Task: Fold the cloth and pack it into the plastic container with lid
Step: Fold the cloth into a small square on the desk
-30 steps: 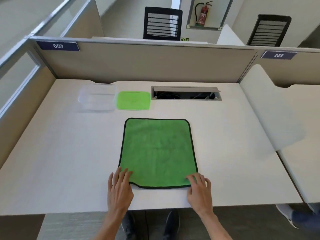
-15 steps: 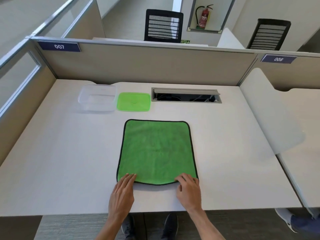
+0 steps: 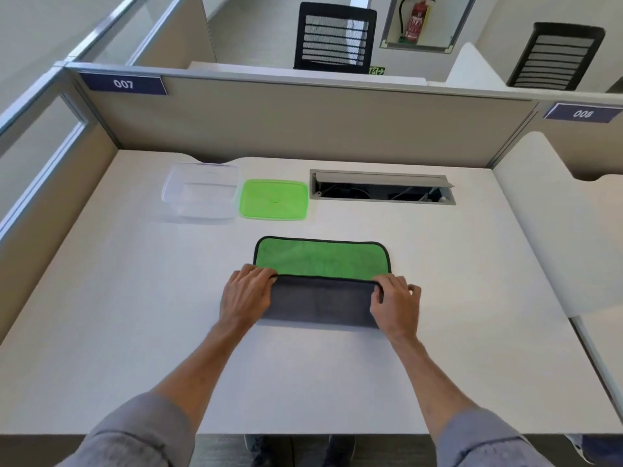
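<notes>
Panel, far left: beige divider w/ blue tag "007" point(image 3: 123, 84) at top-left corner.
Desk point(image 3: 135, 315): white top, mostly bare on near-left side.
Box point(image 3: 201, 191): clear plastic, open, upright at back-left of desk, just left of lid, small gap btwn them.
Lid point(image 3: 273, 199): green, flat on desk, btwn box and cable slot, apart from cloth's far edge.
Left hand point(image 3: 245, 295): palm down, fingers curled over near-left corner of folded flap, pinching cloth edge; grey sleeve at forearm.
Cloth point(image 3: 322, 259): mid-desk, directly in front of lid and slot. Green face up on far half w/ black trim; near part turned over toward the far edge, grey underside showing as a band btwn the two hands. Flap's edge lies across green at abt the middle, far edge not reached. Far green strip flat on desk.
Right hand point(image 3: 394, 299): mirror of left, fingers closed on near-right corner of flap, thumb side toward centre; grey sleeve too.
Cable slot point(image 3: 382, 187): grey metal tray set into desk, flap open, wires inside, right of lid.
Panel, right: tag "008" point(image 3: 582, 113) on next divider; white curved screen point(image 3: 539, 214) along desk's right edge.
Beyond panel: two black mesh chairs, red extinguisher point(image 3: 416, 19) in wall niche.
</notes>
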The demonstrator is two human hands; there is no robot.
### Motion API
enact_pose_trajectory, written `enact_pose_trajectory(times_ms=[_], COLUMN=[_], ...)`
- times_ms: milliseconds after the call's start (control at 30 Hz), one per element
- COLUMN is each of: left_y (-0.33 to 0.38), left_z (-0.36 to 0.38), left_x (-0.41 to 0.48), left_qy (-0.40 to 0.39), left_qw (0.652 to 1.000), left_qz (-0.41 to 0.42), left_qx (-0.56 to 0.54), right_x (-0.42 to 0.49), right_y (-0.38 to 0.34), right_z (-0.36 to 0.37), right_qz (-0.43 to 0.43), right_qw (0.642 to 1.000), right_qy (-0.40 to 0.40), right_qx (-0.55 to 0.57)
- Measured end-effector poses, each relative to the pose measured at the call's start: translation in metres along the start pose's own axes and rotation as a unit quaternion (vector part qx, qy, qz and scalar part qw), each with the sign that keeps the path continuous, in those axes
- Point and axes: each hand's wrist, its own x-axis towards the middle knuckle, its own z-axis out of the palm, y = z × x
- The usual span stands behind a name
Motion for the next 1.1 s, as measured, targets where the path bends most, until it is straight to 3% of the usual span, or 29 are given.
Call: enact_pose_trajectory(times_ms=[167, 533, 1100], left_y=[-0.011, -0.034, -0.05], left_z=[-0.003, 0.016, 0.047], left_x=[0.057, 0.134, 0.162], left_qy=[-0.007, -0.089, -0.089], left_qw=[1.0, 0.975, 0.971], left_qz=[-0.022, -0.172, -0.186], left_qx=[-0.011, -0.112, -0.12], right_x=[0.045, 0.126, 0.139], right_y=[-0.007, -0.007, 0.002], right_z=[0.005, 0.038, 0.074], right_qz=[0.012, 0.069, 0.113], right_qw=[0.999, 0.996, 0.992], right_qy=[0.001, -0.051, -0.059], right_qx=[-0.04, -0.031, -0.01])
